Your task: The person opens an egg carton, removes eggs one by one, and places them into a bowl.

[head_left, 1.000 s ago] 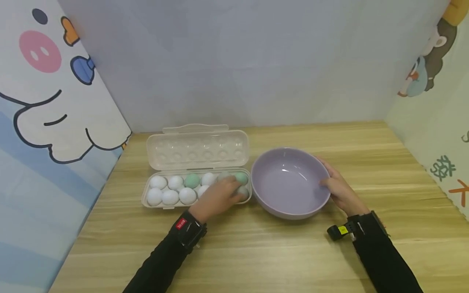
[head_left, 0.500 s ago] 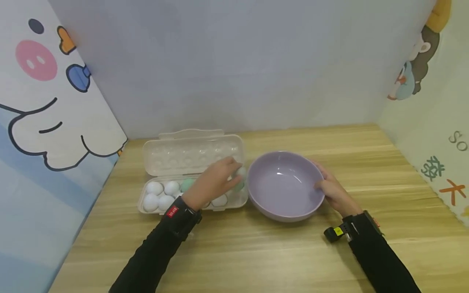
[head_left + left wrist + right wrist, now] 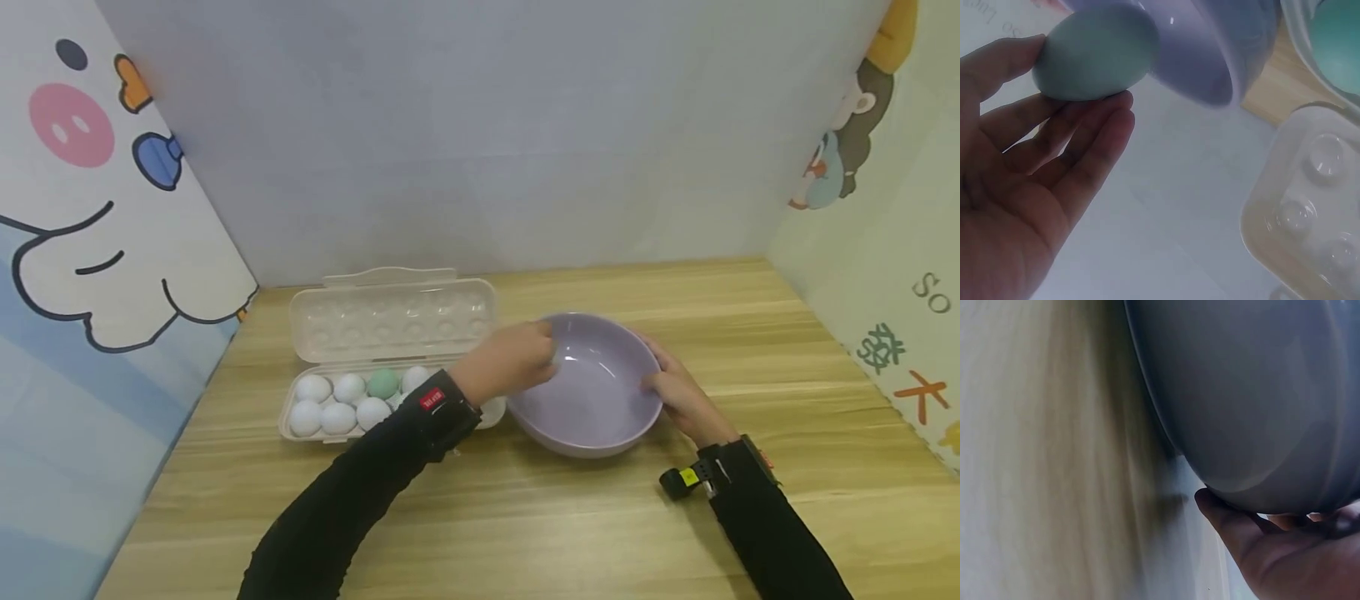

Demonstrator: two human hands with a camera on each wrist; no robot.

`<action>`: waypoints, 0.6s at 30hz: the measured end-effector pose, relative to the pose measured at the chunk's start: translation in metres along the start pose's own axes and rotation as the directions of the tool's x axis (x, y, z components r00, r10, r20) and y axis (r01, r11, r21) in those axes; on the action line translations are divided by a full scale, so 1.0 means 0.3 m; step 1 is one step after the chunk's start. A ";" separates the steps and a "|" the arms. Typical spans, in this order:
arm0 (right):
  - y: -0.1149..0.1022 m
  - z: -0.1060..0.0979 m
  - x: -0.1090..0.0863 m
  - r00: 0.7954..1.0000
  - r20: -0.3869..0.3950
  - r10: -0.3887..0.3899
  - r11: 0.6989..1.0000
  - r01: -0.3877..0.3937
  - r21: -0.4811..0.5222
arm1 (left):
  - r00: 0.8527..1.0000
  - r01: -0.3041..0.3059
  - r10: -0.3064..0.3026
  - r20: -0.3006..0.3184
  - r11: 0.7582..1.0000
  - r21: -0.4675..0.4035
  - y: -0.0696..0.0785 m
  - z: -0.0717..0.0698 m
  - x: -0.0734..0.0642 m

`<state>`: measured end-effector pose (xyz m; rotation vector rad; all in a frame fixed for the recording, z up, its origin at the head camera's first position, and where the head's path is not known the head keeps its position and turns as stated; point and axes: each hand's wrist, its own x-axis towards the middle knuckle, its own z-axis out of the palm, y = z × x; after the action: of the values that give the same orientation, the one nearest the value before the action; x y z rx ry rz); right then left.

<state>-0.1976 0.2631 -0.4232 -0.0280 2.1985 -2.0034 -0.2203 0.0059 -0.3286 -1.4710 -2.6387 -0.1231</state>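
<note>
A pale green egg (image 3: 1097, 53) is pinched between the thumb and fingertips of my left hand (image 3: 510, 362). That hand hangs over the left rim of a purple bowl (image 3: 588, 400); in the head view it hides the egg. On the bowl's right side, my right hand (image 3: 686, 400) grips the rim, thumb over the edge and fingers against the outside. Left of the bowl lies an egg carton with its clear lid (image 3: 393, 321) tipped back. White eggs and a green egg (image 3: 383, 383) sit in it, and my left forearm covers its right part.
All of this stands on a wood-grain table (image 3: 555, 525). A plain pale wall (image 3: 480, 142) rises behind it, with cartoon-printed panels on the left and right. The carton's right end is close beside the bowl.
My left hand has lifted an egg out of the carton's right end and carried it right, over the bowl. My right hand keeps its hold on the rim.
</note>
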 end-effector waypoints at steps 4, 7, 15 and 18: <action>0.007 -0.003 0.000 1.000 0.001 0.003 1.000 -0.003 0.012 | 0.996 0.029 -0.035 0.087 0.997 0.069 0.022 0.031 0.045; 0.008 -0.003 0.002 1.000 -0.004 0.000 1.000 0.000 0.010 | 0.985 0.063 -0.077 0.153 0.994 0.091 0.030 0.053 0.067; 0.016 -0.009 0.004 1.000 -0.012 -0.015 1.000 0.015 0.007 | 0.979 -0.001 -0.025 0.204 0.992 0.128 0.047 0.106 0.096; 0.018 -0.009 0.006 1.000 -0.014 -0.021 1.000 0.021 0.009 | 0.976 -0.013 -0.015 0.217 0.992 0.128 0.051 0.120 0.102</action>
<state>-0.1992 0.2660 -0.4286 -0.0363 2.2061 -2.0310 -0.2255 0.0443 -0.3597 -1.5193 -2.7539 0.2178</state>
